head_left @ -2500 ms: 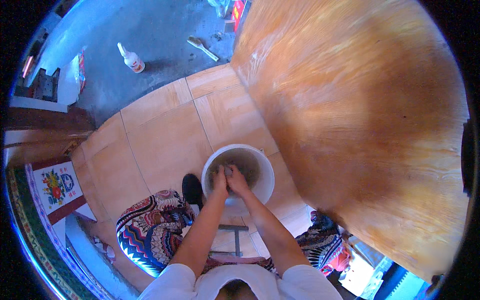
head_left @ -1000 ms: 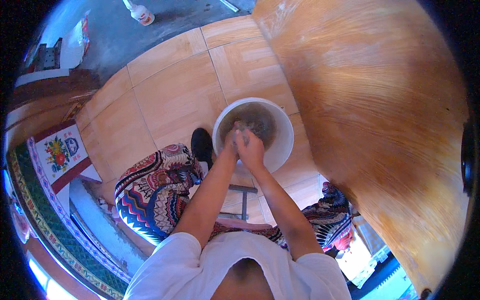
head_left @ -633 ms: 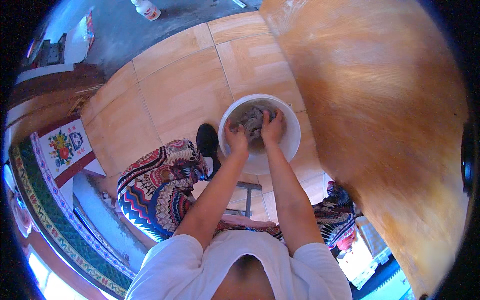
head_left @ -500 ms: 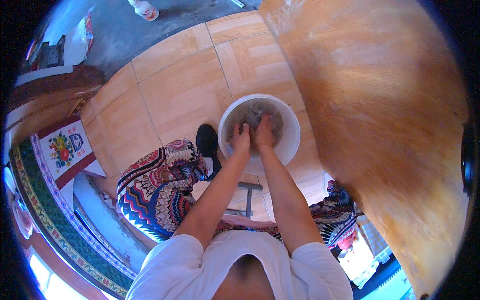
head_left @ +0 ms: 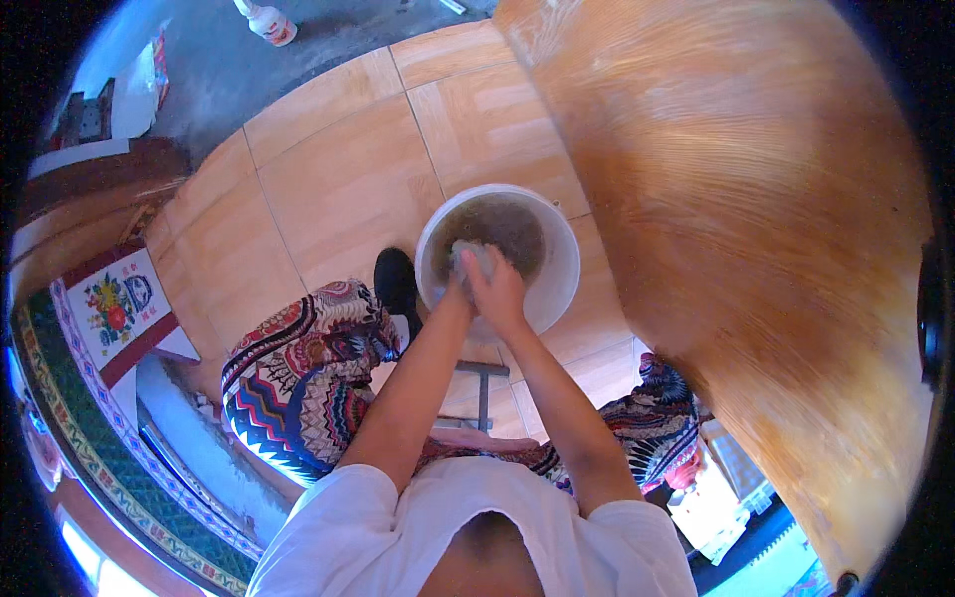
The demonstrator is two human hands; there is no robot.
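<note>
A white bucket [head_left: 559, 274] stands on the tiled floor between my knees, filled with murky brown water [head_left: 507, 221]. Both my hands are over its near side, pressed together around a small wet grey cloth [head_left: 476, 256]. My left hand [head_left: 460, 286] grips the cloth from the left, partly hidden behind my right hand [head_left: 497, 294], which closes over it from the right. Only a bit of the cloth shows above my fingers.
A large wooden surface [head_left: 756, 229] rises on the right, close to the bucket. My patterned-trousered knees [head_left: 308, 368] flank a metal stool frame [head_left: 482, 388]. A black shoe [head_left: 396, 284] sits left of the bucket. A white bottle [head_left: 267, 20] lies far off on grey floor.
My hands have kept working the cloth in the bucket, spreading apart, then coming back together at the near side. The view has shifted slightly.
</note>
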